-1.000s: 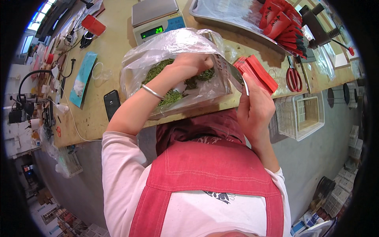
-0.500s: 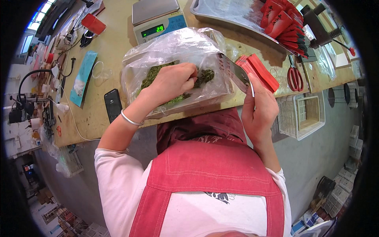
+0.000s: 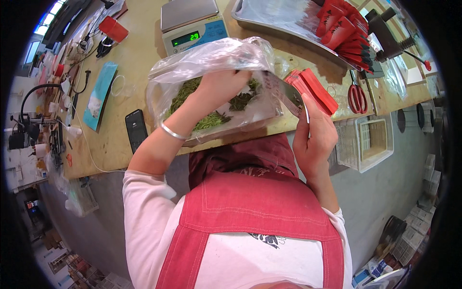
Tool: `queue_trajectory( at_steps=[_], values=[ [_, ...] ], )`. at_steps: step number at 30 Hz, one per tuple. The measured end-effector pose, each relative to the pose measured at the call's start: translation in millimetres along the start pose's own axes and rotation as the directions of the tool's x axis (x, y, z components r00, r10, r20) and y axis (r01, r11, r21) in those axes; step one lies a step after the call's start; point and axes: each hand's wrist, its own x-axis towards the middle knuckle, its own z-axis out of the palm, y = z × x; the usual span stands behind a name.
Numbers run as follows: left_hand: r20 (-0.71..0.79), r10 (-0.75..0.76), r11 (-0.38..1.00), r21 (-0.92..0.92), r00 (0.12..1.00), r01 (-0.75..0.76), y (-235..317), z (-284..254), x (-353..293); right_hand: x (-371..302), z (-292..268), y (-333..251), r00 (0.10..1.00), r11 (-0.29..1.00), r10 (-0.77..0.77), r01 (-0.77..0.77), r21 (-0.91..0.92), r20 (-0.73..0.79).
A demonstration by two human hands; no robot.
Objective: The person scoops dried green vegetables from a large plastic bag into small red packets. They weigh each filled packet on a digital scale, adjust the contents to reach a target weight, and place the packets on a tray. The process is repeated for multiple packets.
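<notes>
A clear plastic bag [image 3: 168,72] lines a shallow tray or box at the table's front edge and holds loose green, dried-looking leaves [image 3: 211,120]. My left hand [image 3: 224,87] reaches into its mouth, over the leaves. The fingers are bent and closed, but film covers the tips, and whatever they hold is hidden. A darker clump of leaves [image 3: 242,102] lies just below that hand. To the right, my right hand [image 3: 315,132] is closed on a small printed foil pouch [image 3: 285,94], pinched between thumb and fingers. The pouch slants towards my left hand.
Behind the bag stands a digital scale [image 3: 195,33]. A stack of red packets [image 3: 315,91] and red-handled scissors [image 3: 357,96] lie at right. Farther back, a metal tray [image 3: 274,19] bears many red pouches [image 3: 339,29]. A phone [image 3: 136,129] and a teal packet [image 3: 101,94] lie at left.
My left hand has moved slightly up and to the right, under the bag's film and closer to the pouch. More of the leaves show below it. My right hand keeps its grip.
</notes>
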Motion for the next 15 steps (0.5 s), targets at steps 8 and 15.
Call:
queue_trajectory(
  at_steps=[8, 15],
  values=[
    [0.131, -0.14, 0.978, -0.139, 0.981, 0.158, 24.7, -49.1, -15.9, -0.6, 4.6, -1.8, 1.0, 0.999, 0.008, -0.008, 0.053, -0.006],
    [-0.128, 0.016, 0.962, -0.268, 0.992, -0.05, 28.1, -47.7, -18.0, -1.1, 4.1, -1.1, 1.0, 0.998, -0.001, 0.002, 0.058, -0.014]
  ],
)
